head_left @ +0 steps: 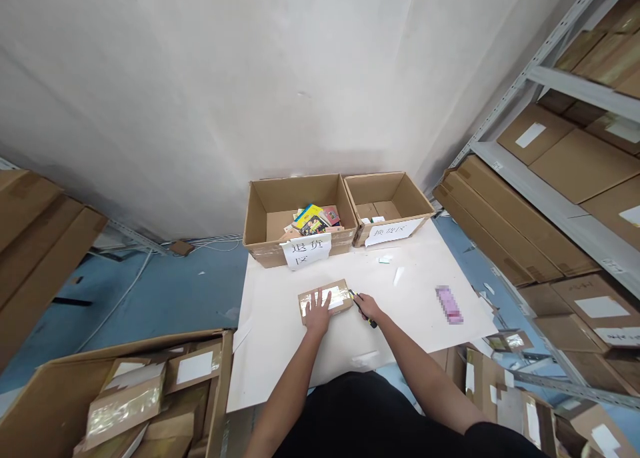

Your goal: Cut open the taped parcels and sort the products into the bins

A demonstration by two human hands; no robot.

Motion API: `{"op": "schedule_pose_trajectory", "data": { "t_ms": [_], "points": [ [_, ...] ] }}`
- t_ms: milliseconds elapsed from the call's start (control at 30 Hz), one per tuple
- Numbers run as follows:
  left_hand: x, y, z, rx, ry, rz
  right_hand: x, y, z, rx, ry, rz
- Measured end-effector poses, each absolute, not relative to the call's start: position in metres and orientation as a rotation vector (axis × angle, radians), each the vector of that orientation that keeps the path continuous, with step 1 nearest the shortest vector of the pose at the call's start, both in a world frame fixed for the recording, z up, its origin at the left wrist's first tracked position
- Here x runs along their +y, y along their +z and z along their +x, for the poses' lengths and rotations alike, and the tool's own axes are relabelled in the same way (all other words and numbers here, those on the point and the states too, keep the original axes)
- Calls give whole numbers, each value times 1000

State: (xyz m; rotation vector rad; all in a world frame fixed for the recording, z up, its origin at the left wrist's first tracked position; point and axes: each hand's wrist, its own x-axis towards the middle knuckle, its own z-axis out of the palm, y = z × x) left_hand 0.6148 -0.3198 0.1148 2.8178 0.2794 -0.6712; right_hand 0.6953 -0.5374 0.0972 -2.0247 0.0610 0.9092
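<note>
A small taped cardboard box (341, 291) with a white label lies on the white table (280, 351). My left hand (317, 313) rests on its left part, fingers spread flat over the label and tape. In my right hand (369, 307) is a black and yellow utility knife (371, 322), gripped in closed fingers. The knife's front end is at the right end of the box; whether the blade touches the tape is too small to tell.
Behind stand two open cartons: a left carton (265, 253) with booklets inside, and a right carton (425, 213). A pixelated pink item (449, 305) lies on the right. A large parcel bin (226, 378) stands lower left; shelves (565, 85) with boxes rise on the right.
</note>
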Motion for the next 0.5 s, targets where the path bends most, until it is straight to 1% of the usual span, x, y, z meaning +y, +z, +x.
{"op": "schedule_pose_trajectory", "data": {
  "t_ms": [167, 300, 400, 500],
  "points": [
    [-318, 112, 615, 277, -646, 2806, -555, 99, 680, 36, 927, -2070],
    [-314, 113, 618, 277, -643, 2738, -554, 107, 690, 108, 773, -2135],
    [-315, 114, 619, 288, -634, 2722, -539, 113, 707, 82, 683, -2262],
    [-316, 114, 619, 301, -640, 2720, -525, 116, 719, -3, 694, -2411]
  ]
}}
